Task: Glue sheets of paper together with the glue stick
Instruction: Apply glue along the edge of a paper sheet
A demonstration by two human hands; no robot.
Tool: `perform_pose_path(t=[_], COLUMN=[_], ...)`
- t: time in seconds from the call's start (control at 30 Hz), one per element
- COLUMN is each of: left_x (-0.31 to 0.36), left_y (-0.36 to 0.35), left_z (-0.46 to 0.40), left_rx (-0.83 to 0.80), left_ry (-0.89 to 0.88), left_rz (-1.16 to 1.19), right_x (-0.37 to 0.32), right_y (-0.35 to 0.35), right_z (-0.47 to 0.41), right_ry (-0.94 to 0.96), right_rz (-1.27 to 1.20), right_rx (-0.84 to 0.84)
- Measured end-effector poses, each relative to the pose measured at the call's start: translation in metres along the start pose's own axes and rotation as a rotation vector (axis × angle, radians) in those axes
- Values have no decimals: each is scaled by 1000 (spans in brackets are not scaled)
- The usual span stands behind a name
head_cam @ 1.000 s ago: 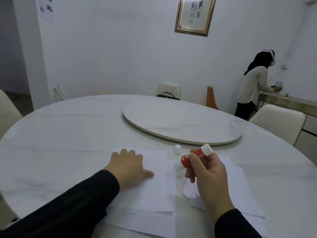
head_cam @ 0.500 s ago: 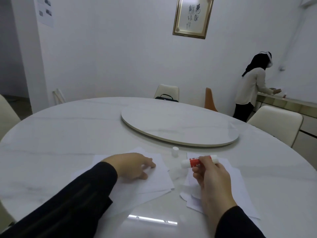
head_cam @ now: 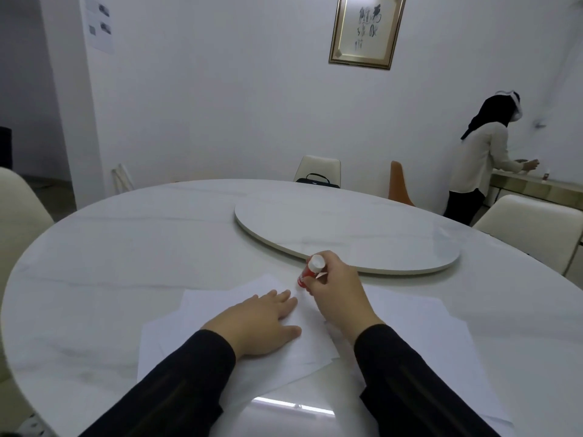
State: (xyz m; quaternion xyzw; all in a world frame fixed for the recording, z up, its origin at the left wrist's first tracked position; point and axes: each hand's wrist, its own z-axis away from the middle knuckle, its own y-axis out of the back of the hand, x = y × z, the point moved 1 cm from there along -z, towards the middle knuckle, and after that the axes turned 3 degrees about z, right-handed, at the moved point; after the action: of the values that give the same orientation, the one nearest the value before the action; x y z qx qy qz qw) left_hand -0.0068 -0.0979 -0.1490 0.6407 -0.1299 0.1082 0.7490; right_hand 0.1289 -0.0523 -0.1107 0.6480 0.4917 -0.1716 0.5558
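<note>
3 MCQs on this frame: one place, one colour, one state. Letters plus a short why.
1. The left hand rests:
A on the turntable
B flat on the paper sheets
C on a chair

2. The glue stick has a body that is:
A red
B blue
C green

3. The right hand is:
A open on the table
B gripping the glue stick
C holding a bag

Answers:
1 B, its palm and straight fingers lie on the left pile of sheets.
2 A, a red barrel with a white end shows above the fingers.
3 B, its fingers curl round the barrel at the sheets' far edge.
</note>
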Motion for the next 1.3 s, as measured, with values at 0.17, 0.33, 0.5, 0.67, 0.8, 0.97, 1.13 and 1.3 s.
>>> perform_pose_path(t=[0.17, 0.33, 0.5, 0.67, 0.8, 0.97, 1.13, 1.3], left_x=[-1, 4, 5, 8, 9, 1, 4, -6], left_y=[2, 7, 7, 3, 10, 22, 17, 21], left_z=[-3, 2, 3, 5, 7, 18, 21, 19], left_rx=[-21, -39, -46, 1, -51, 239, 75, 72], left_ry=[-10, -19, -13, -10, -64, 152, 179, 37], left_rz=[2, -14, -30, -18, -5, 91, -140, 179], right_x=[5, 0, -5, 5, 17, 23, 23, 24], right_y=[1, 23, 41, 57, 65, 61, 57, 56], right_z=[2, 14, 37, 50, 46, 41, 41, 42], right_ry=[51, 62, 56, 22, -30, -30, -7, 8], right_rz=[156, 322, 357, 29, -474, -483, -449, -438], right_rx=[-100, -218, -295, -342, 72, 281, 296, 328])
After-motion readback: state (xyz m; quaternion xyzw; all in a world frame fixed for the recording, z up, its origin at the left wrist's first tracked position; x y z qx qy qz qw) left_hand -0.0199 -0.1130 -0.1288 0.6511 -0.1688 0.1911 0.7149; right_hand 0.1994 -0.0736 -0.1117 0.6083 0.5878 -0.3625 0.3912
